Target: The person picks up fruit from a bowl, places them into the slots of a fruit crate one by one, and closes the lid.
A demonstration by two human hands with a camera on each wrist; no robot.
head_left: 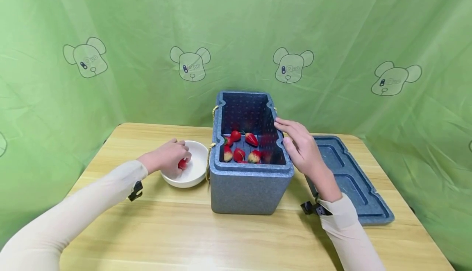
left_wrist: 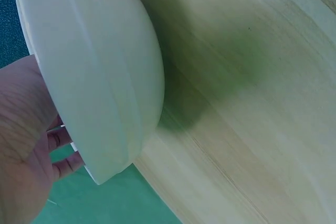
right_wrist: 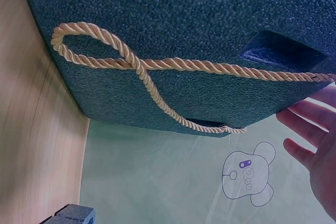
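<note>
In the head view my left hand [head_left: 172, 156] reaches into a white bowl [head_left: 199, 162], its fingers curled round a red strawberry [head_left: 182, 163]. The bowl's outer wall hides most of those fingers in the left wrist view. To the right of the bowl stands a deep grey-blue foam box [head_left: 250, 193] without its lid on. Several strawberries [head_left: 251, 139] lie on the box's floor, some red, some pale at one end. My right hand [head_left: 300, 146] rests with extended fingers on the box's right rim.
The foam lid [head_left: 354, 181] lies on the wooden table [head_left: 177, 234], right of the box. A twisted gold rope [right_wrist: 178, 64] hangs in a loop along the box's side. Behind the table hangs a green cloth [head_left: 236, 25] printed with bear heads.
</note>
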